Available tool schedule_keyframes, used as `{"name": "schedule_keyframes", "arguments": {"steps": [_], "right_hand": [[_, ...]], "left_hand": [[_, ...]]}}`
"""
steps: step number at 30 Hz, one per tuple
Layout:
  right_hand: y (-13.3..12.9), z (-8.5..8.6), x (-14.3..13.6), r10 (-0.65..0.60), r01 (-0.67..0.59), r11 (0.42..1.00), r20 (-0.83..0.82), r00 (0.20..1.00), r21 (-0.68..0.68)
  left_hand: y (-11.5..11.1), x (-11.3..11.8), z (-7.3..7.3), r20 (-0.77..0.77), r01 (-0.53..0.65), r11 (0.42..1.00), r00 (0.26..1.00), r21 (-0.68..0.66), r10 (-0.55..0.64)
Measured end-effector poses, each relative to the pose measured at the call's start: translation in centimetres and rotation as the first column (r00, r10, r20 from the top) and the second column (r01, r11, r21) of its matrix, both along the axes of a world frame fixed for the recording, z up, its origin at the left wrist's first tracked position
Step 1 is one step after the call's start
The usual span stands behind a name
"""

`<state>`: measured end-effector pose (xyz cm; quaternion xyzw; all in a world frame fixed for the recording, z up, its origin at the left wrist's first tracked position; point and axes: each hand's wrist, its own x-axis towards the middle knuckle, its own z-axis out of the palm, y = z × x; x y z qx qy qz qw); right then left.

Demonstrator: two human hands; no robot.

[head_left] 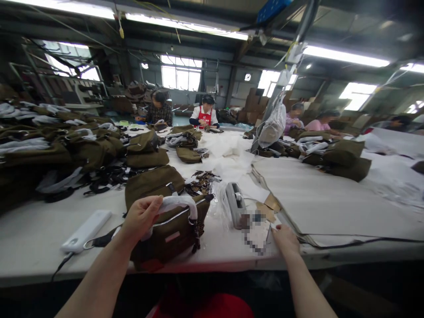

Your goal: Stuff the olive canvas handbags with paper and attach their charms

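Observation:
An olive-green handbag (pixel 175 234) sits at the front edge of the table, with a zip, a small pale label and a dark chain at its side. My left hand (pixel 142 216) is closed around its handle (pixel 180 202), which is wrapped in white film. My right hand (pixel 285 238) is at the table edge, its fingers bent and pressed against the side of a pale flat item (pixel 260 234) that is blurred out. Just beyond that item lies a grey device (pixel 236 205) with a knob on top. Another olive bag (pixel 154 181) lies behind the handbag.
Large piles of olive bags (pixel 82 150) fill the left. A white power bank (pixel 86 231) with a cable lies at front left. Chains (pixel 202 182), brown card pieces (pixel 268 206) and stacked white sheets (pixel 334 198) are on the table. A metal post (pixel 274 104) rises midway. Several people sit beyond.

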<state>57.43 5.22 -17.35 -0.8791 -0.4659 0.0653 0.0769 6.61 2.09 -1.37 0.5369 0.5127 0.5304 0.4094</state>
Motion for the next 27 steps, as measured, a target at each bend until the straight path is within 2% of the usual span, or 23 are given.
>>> {"name": "schedule_keyframes", "arguments": {"steps": [6, 8, 10, 11, 12, 13, 14, 15, 17, 18, 20, 22, 25, 27], "right_hand": [[1.1, -0.6, 0.4, -0.001, 0.000, 1.000, -0.032, 1.000, -0.029], [0.9, 0.0, -0.1, -0.017, 0.017, 1.000, -0.010, 1.000, -0.009], [0.7, 1.5, -1.7, -0.040, 0.030, 0.991, 0.075, 0.996, 0.131], [0.7, 2.4, -3.2, -0.042, 0.008, 0.965, 0.126, 0.991, 0.262], [0.9, 3.5, -5.1, -0.029, -0.045, 0.912, 0.174, 0.984, 0.407], [1.2, 4.6, -7.4, 0.027, -0.138, 0.831, 0.208, 0.978, 0.538], [1.7, 5.6, -10.0, 0.128, -0.231, 0.766, 0.210, 0.969, 0.600], [2.5, 6.4, -12.7, 0.293, -0.353, 0.735, 0.198, 0.935, 0.579], [4.4, 7.1, -18.2, 0.624, -0.619, 0.693, 0.124, 0.772, 0.370], [5.6, 7.1, -20.5, 0.680, -0.672, 0.668, 0.104, 0.726, 0.319], [7.8, 6.4, -24.2, 0.717, -0.713, 0.664, 0.079, 0.692, 0.225], [9.5, 5.3, -26.4, 0.700, -0.703, 0.694, 0.079, 0.709, 0.155], [10.9, 4.5, -27.5, 0.691, -0.697, 0.712, 0.094, 0.717, 0.081], [11.0, 4.8, -27.5, 0.692, -0.700, 0.711, 0.105, 0.714, 0.067]], "left_hand": [[-1.1, -4.3, 0.1, 0.164, -0.179, 0.984, 0.970, -0.022, 0.180], [-1.7, -5.7, -0.1, 0.199, -0.227, 0.974, 0.954, -0.012, 0.225], [-2.2, -6.1, -0.3, 0.195, -0.243, 0.970, 0.951, -0.012, 0.241], [-2.4, -5.9, -0.3, 0.169, -0.229, 0.973, 0.959, -0.011, 0.228], [-2.7, -5.4, -0.3, 0.122, -0.194, 0.981, 0.974, -0.008, 0.193], [-2.9, -4.7, -0.2, 0.059, -0.145, 0.989, 0.988, 0.003, 0.145], [-3.0, -4.0, -0.1, -0.014, -0.091, 0.996, 0.996, 0.023, 0.091], [-3.2, -3.2, 0.1, -0.088, -0.039, 0.998, 0.995, 0.049, 0.044], [-3.3, -1.9, 0.6, -0.202, 0.019, 0.995, 0.979, 0.102, 0.002], [-3.4, -1.6, 0.8, -0.233, 0.030, 0.993, 0.972, 0.117, -0.002], [-3.3, -1.5, 1.0, -0.241, 0.034, 0.993, 0.971, 0.114, -0.006], [-3.3, -2.2, 0.8, -0.202, 0.049, 0.996, 0.979, 0.080, -0.032], [-3.6, -3.5, 0.3, -0.141, 0.083, 0.995, 0.987, 0.049, -0.076], [-4.1, -4.1, -0.1, -0.131, 0.096, 0.994, 0.987, 0.050, -0.089]]}}
